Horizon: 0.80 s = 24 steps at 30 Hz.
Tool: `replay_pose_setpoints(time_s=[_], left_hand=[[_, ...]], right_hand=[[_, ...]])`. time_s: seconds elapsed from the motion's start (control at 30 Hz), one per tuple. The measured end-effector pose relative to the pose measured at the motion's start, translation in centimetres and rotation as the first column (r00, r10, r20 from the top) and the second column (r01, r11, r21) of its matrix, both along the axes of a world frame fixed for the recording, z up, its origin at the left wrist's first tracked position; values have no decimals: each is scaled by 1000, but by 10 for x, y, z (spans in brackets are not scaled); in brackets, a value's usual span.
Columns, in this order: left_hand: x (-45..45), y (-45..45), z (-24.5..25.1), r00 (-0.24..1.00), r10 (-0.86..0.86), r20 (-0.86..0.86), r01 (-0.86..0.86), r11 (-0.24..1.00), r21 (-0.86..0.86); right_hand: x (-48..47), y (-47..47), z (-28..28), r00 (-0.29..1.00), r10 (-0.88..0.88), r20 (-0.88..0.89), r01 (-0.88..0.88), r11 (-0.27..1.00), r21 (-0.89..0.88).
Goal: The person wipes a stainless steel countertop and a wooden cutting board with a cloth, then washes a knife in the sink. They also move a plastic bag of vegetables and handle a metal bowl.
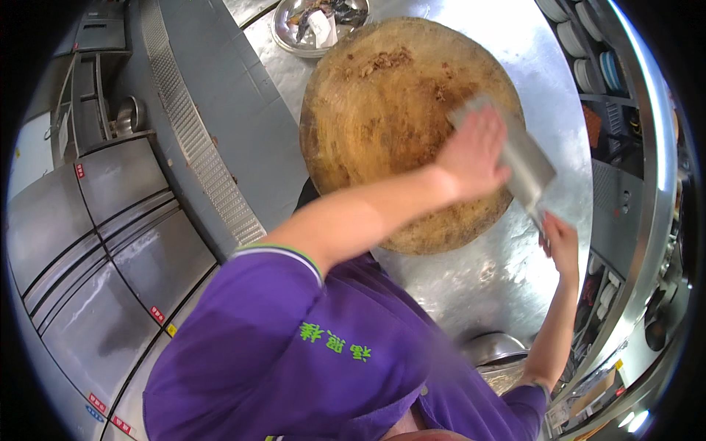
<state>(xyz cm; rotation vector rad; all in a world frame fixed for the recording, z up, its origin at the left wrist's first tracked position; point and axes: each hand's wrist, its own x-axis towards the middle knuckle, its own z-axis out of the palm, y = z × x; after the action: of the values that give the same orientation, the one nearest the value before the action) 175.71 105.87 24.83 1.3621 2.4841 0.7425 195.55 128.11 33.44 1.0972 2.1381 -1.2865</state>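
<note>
My right hand (560, 242) grips the handle of a broad steel cleaver (527, 162). The cleaver's blade slants over the right side of a thick round wooden chopping block (375, 132). My left hand (477, 154) reaches across the block, its palm side against or just over the far part of the blade, fingers straight and thumb apart. Motion blurs the hand, and it hides part of the blade. Small reddish-brown scraps (389, 60) of chopped food lie on the far part of the block, and darker stains mark its middle.
A steel bowl (281, 33) with dark scraps and a white paper piece stands beyond the block on the steel worktop (469, 281). Shelves with stacked plates (571, 38) run along the right. A metal pot (493, 347) sits near my right arm. Steel cabinets (127, 248) line the left.
</note>
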Motion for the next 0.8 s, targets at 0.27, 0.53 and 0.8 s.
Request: replay_pose_setpoints(time_s=[0.27,0.53,0.8], left_hand=[[-16,13,-9,983,153,-97,-155,988,-15],[-49,-18,-13,959,253,-127,-259,965,-32],[8,20,8,977,213,-19,-213,960,-182]], right_hand=[[-61,31,19,973,224,-62,-223,975,18],[-117,1,-5,955,281,-93,-287,956,-54],[-72,69,-20,927,374,-19,-374,926,-45]])
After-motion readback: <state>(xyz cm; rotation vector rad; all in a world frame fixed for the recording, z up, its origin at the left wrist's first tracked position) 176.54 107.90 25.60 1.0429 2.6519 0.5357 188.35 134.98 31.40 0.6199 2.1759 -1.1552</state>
